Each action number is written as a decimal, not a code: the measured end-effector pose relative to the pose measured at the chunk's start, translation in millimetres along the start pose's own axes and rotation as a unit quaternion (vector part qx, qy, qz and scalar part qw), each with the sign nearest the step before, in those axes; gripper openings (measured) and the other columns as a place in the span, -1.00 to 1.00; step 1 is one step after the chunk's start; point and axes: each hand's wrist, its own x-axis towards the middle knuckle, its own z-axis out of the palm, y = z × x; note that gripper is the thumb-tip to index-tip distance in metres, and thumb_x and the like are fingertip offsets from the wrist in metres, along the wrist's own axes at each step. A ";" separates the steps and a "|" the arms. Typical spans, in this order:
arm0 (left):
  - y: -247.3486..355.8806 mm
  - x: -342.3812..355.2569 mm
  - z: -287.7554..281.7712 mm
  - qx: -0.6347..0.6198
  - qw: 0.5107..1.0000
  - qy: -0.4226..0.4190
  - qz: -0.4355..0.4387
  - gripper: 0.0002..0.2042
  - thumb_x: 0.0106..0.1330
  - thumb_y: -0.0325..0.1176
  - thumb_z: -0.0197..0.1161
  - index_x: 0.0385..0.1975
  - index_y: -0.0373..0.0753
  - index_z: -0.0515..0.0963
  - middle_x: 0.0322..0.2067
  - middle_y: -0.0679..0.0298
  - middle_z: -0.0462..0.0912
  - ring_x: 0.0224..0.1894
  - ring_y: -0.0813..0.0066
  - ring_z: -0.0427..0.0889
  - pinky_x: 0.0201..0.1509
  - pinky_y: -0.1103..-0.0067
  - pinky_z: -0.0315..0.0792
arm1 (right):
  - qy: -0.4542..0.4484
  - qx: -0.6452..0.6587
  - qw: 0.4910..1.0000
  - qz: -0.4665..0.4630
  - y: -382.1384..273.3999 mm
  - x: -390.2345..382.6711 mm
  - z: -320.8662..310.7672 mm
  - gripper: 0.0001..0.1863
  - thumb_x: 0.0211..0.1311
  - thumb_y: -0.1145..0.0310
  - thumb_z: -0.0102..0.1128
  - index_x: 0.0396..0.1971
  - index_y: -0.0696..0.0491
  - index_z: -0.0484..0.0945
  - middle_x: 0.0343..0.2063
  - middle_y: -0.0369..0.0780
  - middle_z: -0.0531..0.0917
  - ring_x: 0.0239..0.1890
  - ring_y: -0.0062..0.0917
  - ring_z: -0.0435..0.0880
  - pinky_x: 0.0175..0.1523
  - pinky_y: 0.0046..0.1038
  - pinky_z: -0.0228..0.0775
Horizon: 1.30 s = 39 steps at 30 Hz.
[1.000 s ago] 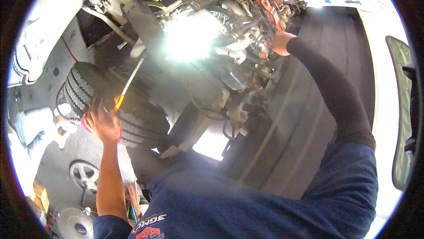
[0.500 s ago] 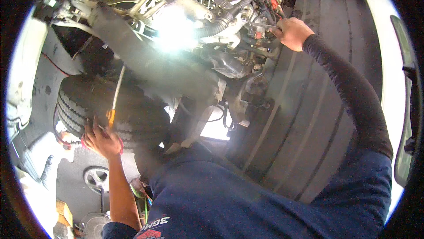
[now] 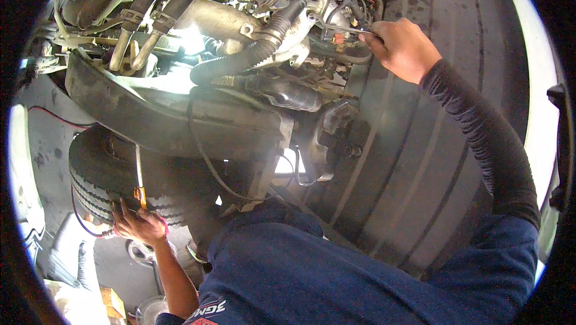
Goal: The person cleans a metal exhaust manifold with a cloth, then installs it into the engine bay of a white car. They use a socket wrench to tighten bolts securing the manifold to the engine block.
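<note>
My right hand [image 3: 403, 50] is closed around a slim metal wrench [image 3: 345, 28]. The wrench reaches left into the engine [image 3: 219, 19], its far end against a fitting beside a black corrugated hose [image 3: 282, 22]. Low on the left, my left hand [image 3: 141, 228] is closed, partly hidden, on what looks like an air blow gun [image 3: 141, 196] with an orange part and a long thin metal tube pointing up. An air hose [image 3: 84, 224] joins it at a coupling by the fingers. Just behind this hand is a black tyre [image 3: 99, 175].
A dark curved beam [image 3: 150, 121] crosses between my hands and the engine, with a thin black cable [image 3: 207, 160] hanging over it. A bright light [image 3: 191, 40] shines among the engine parts. Ribbed dark panelling [image 3: 414, 163] lies right. A cardboard box [image 3: 112, 302] stands at lower left.
My view has shifted, and the engine parts and beam look sharper. Both hands keep their holds. The left hand appears slightly lower, and the wrench shows more plainly.
</note>
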 end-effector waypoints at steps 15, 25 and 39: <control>-11.2 -13.4 -13.0 -0.017 0.998 -0.053 -0.014 -0.41 0.50 0.07 0.09 0.37 -0.19 0.52 0.46 -0.09 0.39 0.49 -0.16 0.29 0.60 -0.01 0.01 | -0.010 -0.005 1.000 -0.021 17.0 -11.4 26.9 -0.57 0.61 0.06 -0.01 -0.17 0.17 0.61 -0.36 0.09 0.73 -0.23 0.14 0.72 -0.05 0.06 0.56; -10.6 2.0 -50.4 -0.051 0.984 -0.171 -0.002 -0.35 0.56 0.01 0.11 0.41 -0.44 0.38 0.38 -0.24 0.41 0.47 -0.24 0.28 0.56 0.01 0.08 | 0.028 -0.092 0.995 0.001 -2.0 -24.8 33.9 -0.61 0.51 0.15 0.11 -0.28 0.17 0.73 -0.35 0.07 0.76 -0.17 -0.02 0.79 0.03 -0.04 0.63; 358.8 193.1 -98.6 -0.238 0.910 0.046 0.337 -0.44 0.52 -0.06 0.22 0.33 -0.36 0.44 0.30 -0.25 0.43 0.41 -0.22 0.33 0.54 0.05 0.18 | 0.032 0.239 0.969 0.046 60.4 -112.7 223.5 -0.58 0.51 0.14 0.08 0.16 0.06 0.65 -0.05 0.03 0.76 0.01 0.00 0.76 0.15 -0.02 0.60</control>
